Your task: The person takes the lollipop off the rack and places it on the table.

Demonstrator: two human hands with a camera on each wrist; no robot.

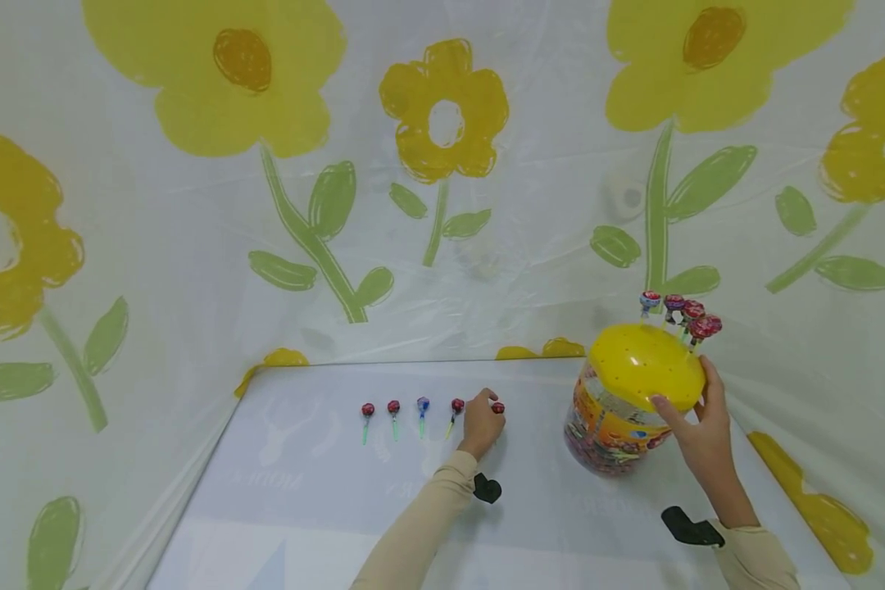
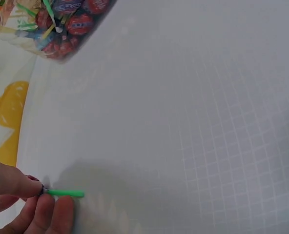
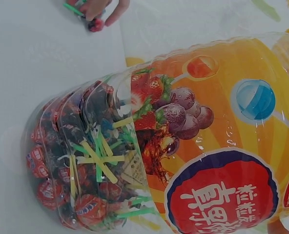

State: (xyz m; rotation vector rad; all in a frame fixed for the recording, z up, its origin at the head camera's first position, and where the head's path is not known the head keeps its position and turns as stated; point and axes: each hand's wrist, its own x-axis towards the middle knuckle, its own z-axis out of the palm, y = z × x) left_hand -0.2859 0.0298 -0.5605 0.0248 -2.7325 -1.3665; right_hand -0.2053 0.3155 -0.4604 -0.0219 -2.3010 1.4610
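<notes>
My left hand (image 1: 481, 426) pinches a lollipop with a red wrapped head (image 1: 497, 407) low over the table. Its green stick (image 2: 65, 193) pokes out past the fingertips in the left wrist view. At the right, my right hand (image 1: 708, 434) grips a clear plastic jar (image 1: 619, 418) by its domed yellow lid (image 1: 645, 365), thumb in front and fingers behind. The jar leans slightly. Through its wall, wrapped lollipops (image 3: 49, 192) with green and yellow sticks show at the bottom. Several lollipops (image 1: 693, 311) stand upright in the lid along its far side.
Left of my left hand, several lollipops lie in a spaced row, among them a blue one (image 1: 423, 406) and a red one (image 1: 368, 410). The white table (image 1: 302, 492) ends at a flower-printed curtain (image 1: 531, 205) behind and on both sides.
</notes>
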